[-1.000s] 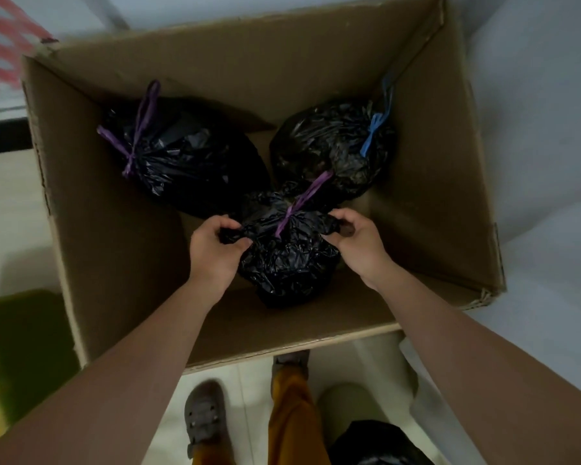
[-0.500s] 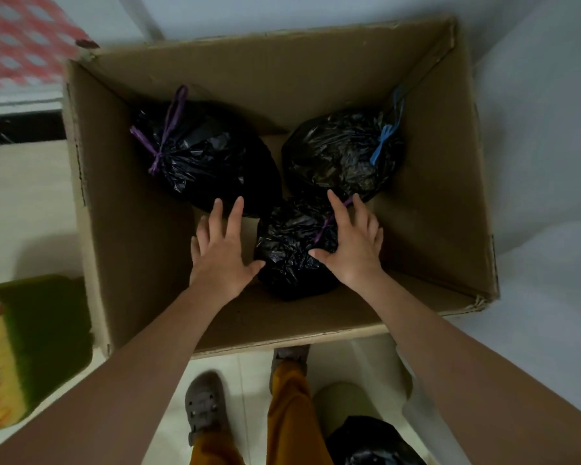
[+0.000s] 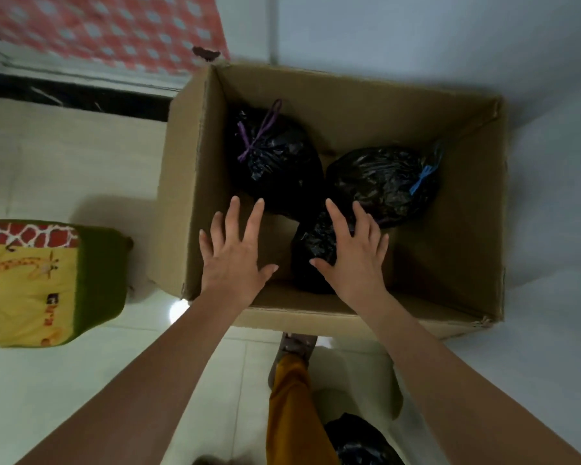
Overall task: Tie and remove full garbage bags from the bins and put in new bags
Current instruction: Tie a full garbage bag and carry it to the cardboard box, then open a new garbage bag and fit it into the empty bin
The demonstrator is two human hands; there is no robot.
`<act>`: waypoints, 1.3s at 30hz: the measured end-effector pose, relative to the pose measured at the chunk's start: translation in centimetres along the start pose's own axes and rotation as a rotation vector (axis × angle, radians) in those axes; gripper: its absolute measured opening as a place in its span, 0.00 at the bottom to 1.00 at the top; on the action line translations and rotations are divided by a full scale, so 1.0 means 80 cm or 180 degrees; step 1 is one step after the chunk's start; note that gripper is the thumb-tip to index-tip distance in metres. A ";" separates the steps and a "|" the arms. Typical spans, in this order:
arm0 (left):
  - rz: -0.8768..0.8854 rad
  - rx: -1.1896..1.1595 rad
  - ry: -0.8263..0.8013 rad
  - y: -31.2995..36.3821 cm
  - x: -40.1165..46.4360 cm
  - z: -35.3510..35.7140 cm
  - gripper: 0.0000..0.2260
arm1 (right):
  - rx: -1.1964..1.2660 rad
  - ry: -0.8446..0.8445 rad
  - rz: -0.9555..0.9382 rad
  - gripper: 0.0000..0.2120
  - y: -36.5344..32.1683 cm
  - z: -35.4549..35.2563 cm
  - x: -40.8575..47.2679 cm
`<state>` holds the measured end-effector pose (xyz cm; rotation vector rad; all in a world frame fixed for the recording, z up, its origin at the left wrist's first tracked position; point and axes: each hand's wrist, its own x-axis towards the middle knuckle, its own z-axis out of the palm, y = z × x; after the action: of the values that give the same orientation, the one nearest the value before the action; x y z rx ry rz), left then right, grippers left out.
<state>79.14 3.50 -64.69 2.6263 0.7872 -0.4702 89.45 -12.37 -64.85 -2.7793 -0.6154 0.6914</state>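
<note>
An open cardboard box (image 3: 467, 283) stands on the floor with three tied black garbage bags inside. One bag with a purple tie (image 3: 272, 159) lies at the back left, one with a blue tie (image 3: 383, 182) at the back right. A smaller bag (image 3: 311, 260) lies at the front, partly hidden by my right hand (image 3: 353, 260). That hand hovers over it with fingers spread and straight. My left hand (image 3: 235, 256) is spread open over the box's front left, holding nothing.
A yellow and green cushion (image 3: 44, 283) lies on the pale tiled floor left of the box. Another black bag (image 3: 359, 441) sits by my feet at the bottom. White walls rise behind and right of the box; a red patterned cloth (image 3: 108, 28) is at top left.
Both hands let go of the smaller bag, which now lies in the box, and opened flat. They have drawn back a little, and the view has shifted so the box sits further right.
</note>
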 end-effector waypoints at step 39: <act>-0.3744 -0.1016 0.1027 -0.603 -0.939 0.032 0.41 | -0.0995 -0.1062 -0.3732 0.34 -0.664 0.317 -0.714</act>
<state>-8.52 5.74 -47.83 1.7113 2.2630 -0.1468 12.92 12.18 -48.26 -1.9169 -2.2530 0.7593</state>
